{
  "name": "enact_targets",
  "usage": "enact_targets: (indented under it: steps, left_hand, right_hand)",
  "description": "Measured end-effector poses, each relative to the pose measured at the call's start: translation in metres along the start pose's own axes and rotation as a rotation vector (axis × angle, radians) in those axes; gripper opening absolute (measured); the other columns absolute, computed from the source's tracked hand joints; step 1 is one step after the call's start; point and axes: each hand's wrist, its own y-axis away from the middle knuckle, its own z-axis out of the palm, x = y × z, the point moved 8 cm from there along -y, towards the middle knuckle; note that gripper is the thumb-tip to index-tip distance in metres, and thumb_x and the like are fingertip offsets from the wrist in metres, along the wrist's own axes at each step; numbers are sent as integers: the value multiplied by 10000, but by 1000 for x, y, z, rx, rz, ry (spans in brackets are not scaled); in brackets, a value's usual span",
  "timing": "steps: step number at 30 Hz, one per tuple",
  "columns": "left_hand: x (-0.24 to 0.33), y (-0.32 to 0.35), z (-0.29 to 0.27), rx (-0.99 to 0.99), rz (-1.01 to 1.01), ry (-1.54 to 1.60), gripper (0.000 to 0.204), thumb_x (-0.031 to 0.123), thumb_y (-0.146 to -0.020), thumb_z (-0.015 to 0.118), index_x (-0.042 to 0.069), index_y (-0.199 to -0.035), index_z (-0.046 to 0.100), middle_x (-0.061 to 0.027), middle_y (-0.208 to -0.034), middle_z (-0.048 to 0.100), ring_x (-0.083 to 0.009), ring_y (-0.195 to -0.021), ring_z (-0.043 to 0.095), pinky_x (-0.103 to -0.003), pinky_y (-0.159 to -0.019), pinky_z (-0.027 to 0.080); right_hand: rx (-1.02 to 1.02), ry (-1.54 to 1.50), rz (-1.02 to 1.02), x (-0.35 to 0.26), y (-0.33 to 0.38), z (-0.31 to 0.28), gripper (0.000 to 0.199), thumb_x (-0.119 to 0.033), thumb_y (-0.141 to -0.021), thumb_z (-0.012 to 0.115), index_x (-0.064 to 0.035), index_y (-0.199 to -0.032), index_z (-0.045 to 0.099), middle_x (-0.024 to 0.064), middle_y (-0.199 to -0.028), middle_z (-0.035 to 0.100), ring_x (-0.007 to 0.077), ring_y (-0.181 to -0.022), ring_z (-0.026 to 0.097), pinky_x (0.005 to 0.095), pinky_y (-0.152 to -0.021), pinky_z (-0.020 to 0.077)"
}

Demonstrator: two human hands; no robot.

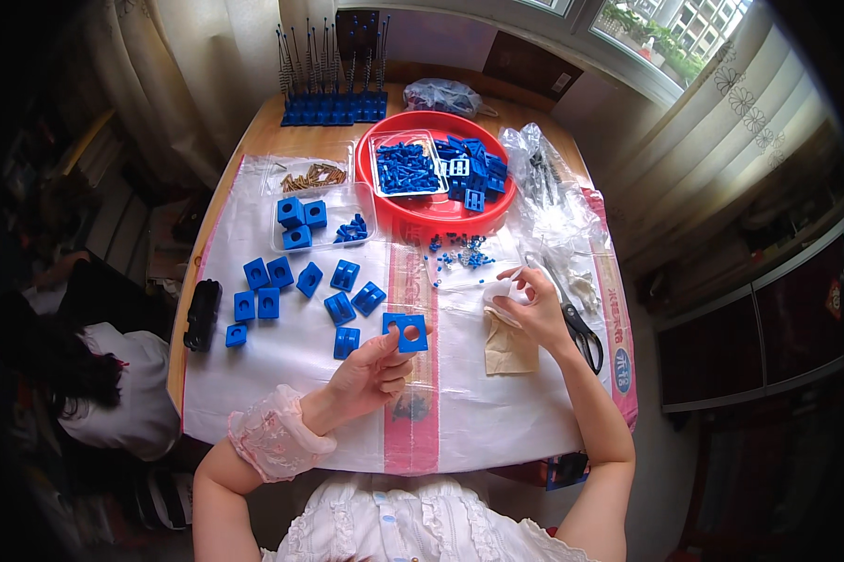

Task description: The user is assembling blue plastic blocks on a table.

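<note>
Nearest us, the left hand (370, 375) pinches a blue square block (405, 332) by its lower edge, fingers closed on it, just below the loose blue blocks (300, 295). Right of that block, the right hand (534, 309) is curled around something small and pale; I cannot tell what. A loose pinch could drop the block onto the white woven sack (291, 375) with its pink stripe. Beyond, the red tray (431, 215) holds more blue parts.

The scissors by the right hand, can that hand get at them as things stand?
Probably yes. The scissors lie flat on the white sheet just beside the right hand, with nothing over them. The fingers pinch a small white piece, which may have to be put down first.
</note>
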Motion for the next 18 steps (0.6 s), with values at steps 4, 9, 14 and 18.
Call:
enact_targets:
  steps: [4,9,14,18]
  left_hand:
    - [-1,-1,-1,-1,0,7,553,472,-943,538,126,-1365,454,86,-663,249,-46,-549,218,-208,-513,204]
    - [1,1,6,12,6,57,557,454,-946,545,90,-1358,454,90,-658,253,-35,-539,222,-203,-493,192]
    - [1,4,11,-40,1,137,547,443,-950,541,92,-1359,446,89,-664,254,-32,-535,221,-200,-486,197]
    - [-1,7,19,-63,-13,175,519,437,-952,537,116,-1351,451,83,-672,243,-38,-528,213,-197,-489,201]
  right_hand:
    - [-12,12,-47,-5,0,-5,371,-90,-686,789,-63,-1027,646,3,-921,580,142,-835,473,266,-718,423]
    - [121,-27,-29,-21,10,-31,491,-85,-705,781,-61,-1146,568,7,-939,576,111,-805,470,240,-691,412]
    - [295,-469,-82,-43,54,-36,322,23,-784,700,-21,-1076,571,9,-895,526,80,-778,471,222,-701,395]
    - [-225,-863,-44,-83,69,54,527,-14,-761,746,-27,-1242,532,38,-1169,493,129,-1059,471,256,-795,407]
